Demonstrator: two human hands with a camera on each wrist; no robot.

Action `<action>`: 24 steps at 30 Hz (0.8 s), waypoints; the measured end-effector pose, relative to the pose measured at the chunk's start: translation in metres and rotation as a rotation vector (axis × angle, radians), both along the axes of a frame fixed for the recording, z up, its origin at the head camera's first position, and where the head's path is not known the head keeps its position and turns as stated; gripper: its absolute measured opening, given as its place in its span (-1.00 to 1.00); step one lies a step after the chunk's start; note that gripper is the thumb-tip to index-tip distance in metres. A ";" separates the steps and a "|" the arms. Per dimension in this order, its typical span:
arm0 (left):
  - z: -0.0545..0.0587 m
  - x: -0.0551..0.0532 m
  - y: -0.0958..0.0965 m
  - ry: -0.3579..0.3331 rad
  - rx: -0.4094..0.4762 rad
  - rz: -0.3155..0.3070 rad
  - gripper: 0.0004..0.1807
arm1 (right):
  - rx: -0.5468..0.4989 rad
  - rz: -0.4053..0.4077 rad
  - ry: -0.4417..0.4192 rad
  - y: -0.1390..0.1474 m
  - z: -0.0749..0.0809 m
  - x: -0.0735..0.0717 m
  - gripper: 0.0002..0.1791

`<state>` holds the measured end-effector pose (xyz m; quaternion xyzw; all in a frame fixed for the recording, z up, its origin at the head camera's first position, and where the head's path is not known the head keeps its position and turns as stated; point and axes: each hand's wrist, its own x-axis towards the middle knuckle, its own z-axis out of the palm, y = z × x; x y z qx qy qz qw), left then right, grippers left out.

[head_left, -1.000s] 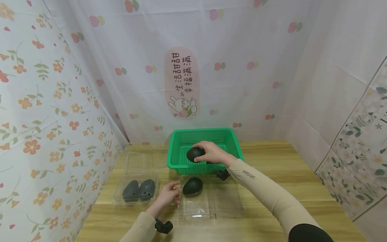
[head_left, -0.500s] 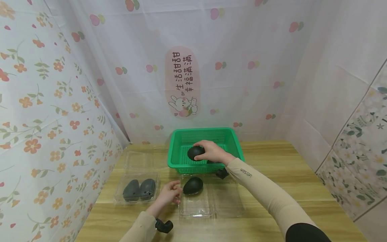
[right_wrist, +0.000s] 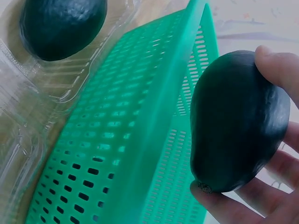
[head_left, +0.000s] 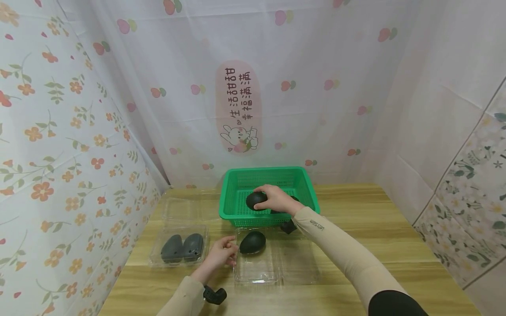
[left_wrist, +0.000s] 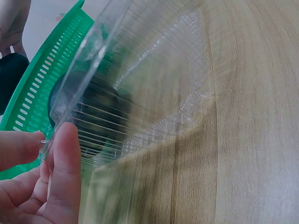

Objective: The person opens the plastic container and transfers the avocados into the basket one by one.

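My right hand (head_left: 278, 199) holds a dark avocado (head_left: 255, 201) above the green basket (head_left: 237, 217). In the right wrist view, thumb and fingers grip the avocado (right_wrist: 238, 121), its stem end downward. My left hand (head_left: 219, 253) is at the left edge of an open clear plastic clamshell box (head_left: 257, 272). The left wrist view shows thumb and finger pinching the box's rim (left_wrist: 70, 100). A second avocado (head_left: 253, 242) lies in the back part of that box. Inside the basket, more dark fruit (head_left: 275, 211) is partly hidden by my right hand.
Left of my left hand stands another clear clamshell (head_left: 157, 262), its lid (head_left: 179, 210) open toward the back; it holds two dark avocados (head_left: 171, 248). The first box's lid (head_left: 300, 263) lies open to the right. Patterned curtains (head_left: 336, 131) enclose the wooden table (head_left: 367, 245).
My right forearm has shifted slightly left while the hand keeps its grip on the avocado over the basket. The left hand and the boxes stay almost still.
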<state>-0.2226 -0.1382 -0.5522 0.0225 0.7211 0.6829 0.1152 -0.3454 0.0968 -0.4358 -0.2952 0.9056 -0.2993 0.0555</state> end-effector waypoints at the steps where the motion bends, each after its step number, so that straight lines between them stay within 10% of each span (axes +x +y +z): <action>1: 0.000 0.000 0.000 0.002 -0.002 0.000 -0.42 | 0.000 -0.003 -0.002 0.000 -0.001 -0.001 -0.34; 24: 0.003 0.003 0.001 0.002 -0.003 0.002 -0.43 | 0.048 -0.041 -0.025 -0.006 -0.027 -0.016 -0.39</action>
